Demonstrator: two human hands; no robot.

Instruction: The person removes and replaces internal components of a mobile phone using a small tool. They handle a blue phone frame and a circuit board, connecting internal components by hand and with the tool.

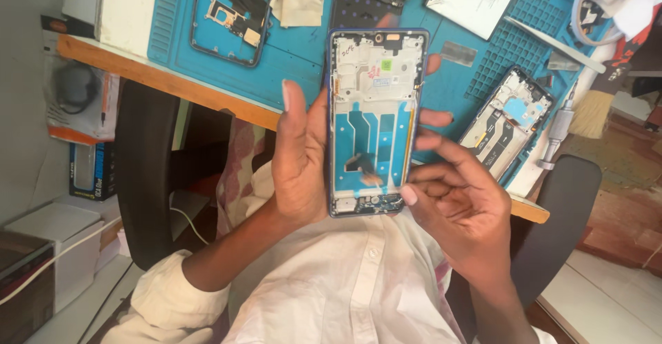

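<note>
Above the lap, before a blue-matted tabletop [303, 47], the left hand [300, 154] grips an opened phone frame [376, 120] upright. The right hand [458, 209] pinches at its lower edge. Pulling hard there could likely tear the thin flex cable.

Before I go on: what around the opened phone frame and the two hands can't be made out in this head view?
- Underside of the opened phone frame: faces away from the camera.
- Left hand fingers behind the frame: only tips show past its right edge.
- Small parts at the frame's bottom end: too small, partly covered by the right hand.
- Second phone frame on the blue mat: cut by the top edge.
</note>
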